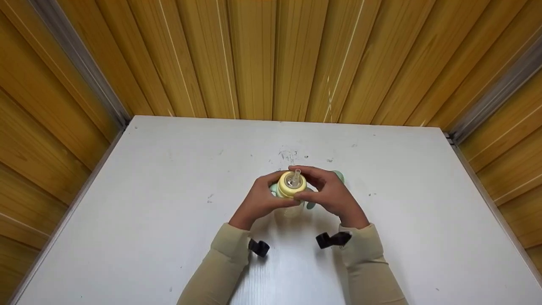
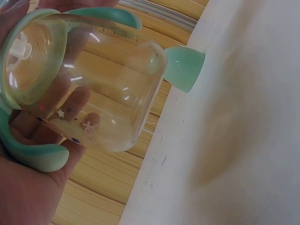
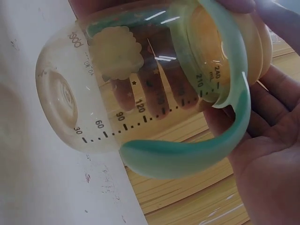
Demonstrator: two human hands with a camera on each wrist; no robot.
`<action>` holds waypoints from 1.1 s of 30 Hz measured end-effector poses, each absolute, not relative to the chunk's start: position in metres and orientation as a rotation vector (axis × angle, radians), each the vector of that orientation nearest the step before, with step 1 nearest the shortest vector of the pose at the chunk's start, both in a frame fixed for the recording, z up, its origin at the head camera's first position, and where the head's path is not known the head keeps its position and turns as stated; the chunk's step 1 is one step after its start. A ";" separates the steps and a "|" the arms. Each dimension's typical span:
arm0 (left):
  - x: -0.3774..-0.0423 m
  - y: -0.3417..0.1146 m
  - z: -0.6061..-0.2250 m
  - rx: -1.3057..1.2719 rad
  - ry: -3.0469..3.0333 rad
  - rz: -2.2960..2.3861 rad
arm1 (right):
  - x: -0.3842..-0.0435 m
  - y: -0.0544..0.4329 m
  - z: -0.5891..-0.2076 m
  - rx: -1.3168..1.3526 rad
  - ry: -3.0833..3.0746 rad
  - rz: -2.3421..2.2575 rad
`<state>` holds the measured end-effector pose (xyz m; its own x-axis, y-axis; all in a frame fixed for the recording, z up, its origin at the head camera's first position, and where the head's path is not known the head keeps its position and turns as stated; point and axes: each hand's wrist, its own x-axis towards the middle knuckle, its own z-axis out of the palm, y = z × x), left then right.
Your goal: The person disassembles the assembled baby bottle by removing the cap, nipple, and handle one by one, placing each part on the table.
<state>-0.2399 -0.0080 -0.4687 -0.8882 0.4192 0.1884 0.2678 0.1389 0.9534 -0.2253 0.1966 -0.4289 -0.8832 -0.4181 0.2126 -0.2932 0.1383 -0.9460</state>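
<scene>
Both hands hold a clear baby bottle (image 3: 108,89) above the table, its base tilted toward the tabletop. A yellow collar (image 1: 284,187) with a clear straw spout (image 1: 297,174) tops it, and two mint-green handles (image 3: 187,157) curve down its sides. My left hand (image 1: 264,198) wraps the bottle's upper part, its fingers showing through the clear wall in the right wrist view. From the other side my right hand (image 1: 329,192) grips the yellow collar between thumb and fingers. Measuring marks and a cloud-shaped print show on the wall. Behind the right hand stands a mint-green cap (image 2: 184,69).
The white table (image 1: 148,203) carries scattered dark scuffs. Corrugated wood-patterned panels (image 1: 254,59) rise behind its far edge and along both sides. Black wrist mounts (image 1: 333,239) jut inward from the sleeves.
</scene>
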 end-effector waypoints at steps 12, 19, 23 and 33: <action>-0.239 -0.007 -0.467 0.697 2.309 1.812 | -0.224 0.193 -0.430 -0.732 2.344 -1.755; -0.239 -0.007 -0.466 0.728 2.279 1.840 | -0.223 0.193 -0.429 -0.745 2.357 -1.778; -0.239 -0.007 -0.466 0.734 2.267 1.841 | -0.222 0.192 -0.428 -0.750 2.386 -1.775; -0.240 -0.009 -0.467 0.774 2.210 1.837 | -0.221 0.192 -0.426 -0.757 2.418 -1.763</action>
